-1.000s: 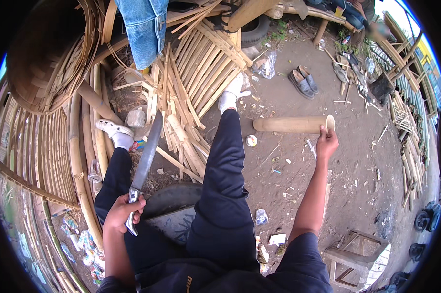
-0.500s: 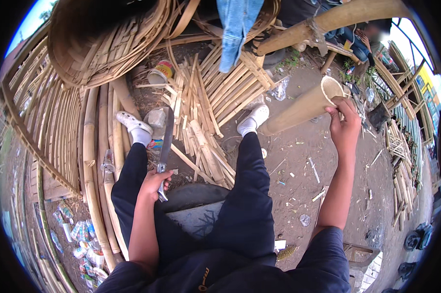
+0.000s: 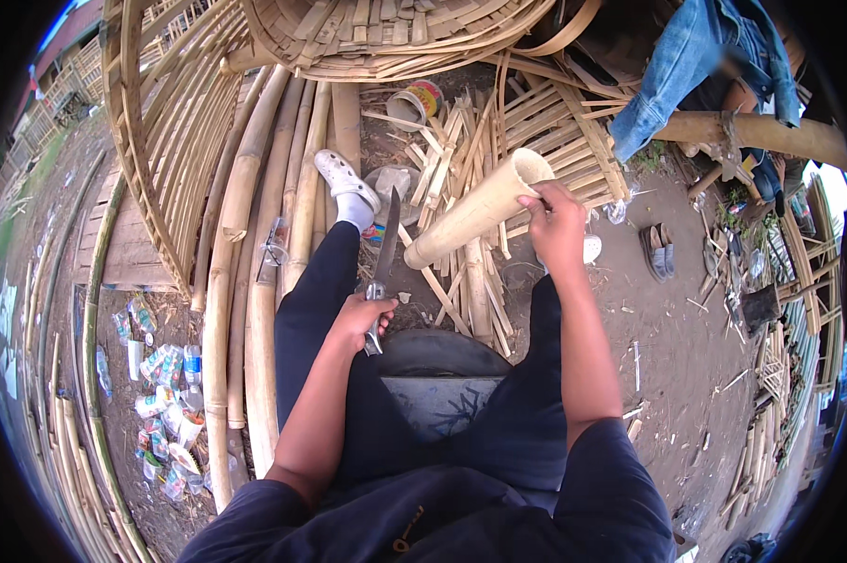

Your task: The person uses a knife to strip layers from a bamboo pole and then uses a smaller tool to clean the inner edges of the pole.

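Observation:
My left hand [image 3: 360,322] is wrapped round the handle of a large knife [image 3: 387,249], its long blade pointing up and away from me over my left leg. With my right hand [image 3: 557,225] I grip the rim of a thick, pale bamboo tube [image 3: 470,214], thumb outside and fingers by the open end. The tube slants from upper right to lower left between my feet, over a pile of split bamboo strips [image 3: 447,169]. Its lower end is near the knife blade but apart from it. Whether that end touches anything underneath, I cannot tell.
A dark round block [image 3: 447,355] stands between my knees. Long bamboo poles [image 3: 245,188] lie along my left, with plastic litter [image 3: 170,394] beyond. A woven bamboo basket [image 3: 377,47] stands ahead, near a tin bucket [image 3: 414,101]. Shoes [image 3: 657,251] and a person are at right.
My right hand has brought the bamboo tube leftward, from beyond my right foot to between my feet. The view has turned left. The knife stays in my left hand.

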The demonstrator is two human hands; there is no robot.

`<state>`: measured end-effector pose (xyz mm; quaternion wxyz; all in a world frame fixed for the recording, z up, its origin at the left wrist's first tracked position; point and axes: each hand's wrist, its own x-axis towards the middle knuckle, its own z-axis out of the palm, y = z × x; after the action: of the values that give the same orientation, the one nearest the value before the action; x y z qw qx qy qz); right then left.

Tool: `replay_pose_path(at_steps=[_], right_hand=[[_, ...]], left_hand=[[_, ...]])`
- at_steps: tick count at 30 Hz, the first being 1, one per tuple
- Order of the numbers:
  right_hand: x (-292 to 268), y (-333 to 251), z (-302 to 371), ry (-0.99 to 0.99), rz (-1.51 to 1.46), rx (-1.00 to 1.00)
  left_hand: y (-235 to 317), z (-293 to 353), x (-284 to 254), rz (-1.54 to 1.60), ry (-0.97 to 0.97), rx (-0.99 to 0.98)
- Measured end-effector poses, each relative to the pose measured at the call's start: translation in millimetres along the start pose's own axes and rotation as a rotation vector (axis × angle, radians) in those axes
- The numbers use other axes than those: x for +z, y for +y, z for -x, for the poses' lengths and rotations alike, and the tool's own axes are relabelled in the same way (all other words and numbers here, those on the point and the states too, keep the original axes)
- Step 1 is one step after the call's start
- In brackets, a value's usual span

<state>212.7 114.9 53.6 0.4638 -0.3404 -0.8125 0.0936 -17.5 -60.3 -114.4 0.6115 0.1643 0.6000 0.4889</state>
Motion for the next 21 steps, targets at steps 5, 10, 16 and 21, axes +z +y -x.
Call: replay_pose_path(at_steps=[5, 10, 16, 21], right_hand=[[70, 3, 18, -0.063, -0.004, -0.061], [117, 9, 50, -0.161, 0.052, -0.159], [129, -5, 48, -0.14, 0.097, -0.012], [132, 4, 52, -0.06, 0.047, 0.025]], left_hand=[[2, -10, -10, 0.029, -0.006, -0.022], [3, -14, -13, 0.035, -0.013, 0.028], [21, 21, -6, -0.017, 0.013, 0.238], [33, 51, 15, -0.154, 0.056, 0.373]])
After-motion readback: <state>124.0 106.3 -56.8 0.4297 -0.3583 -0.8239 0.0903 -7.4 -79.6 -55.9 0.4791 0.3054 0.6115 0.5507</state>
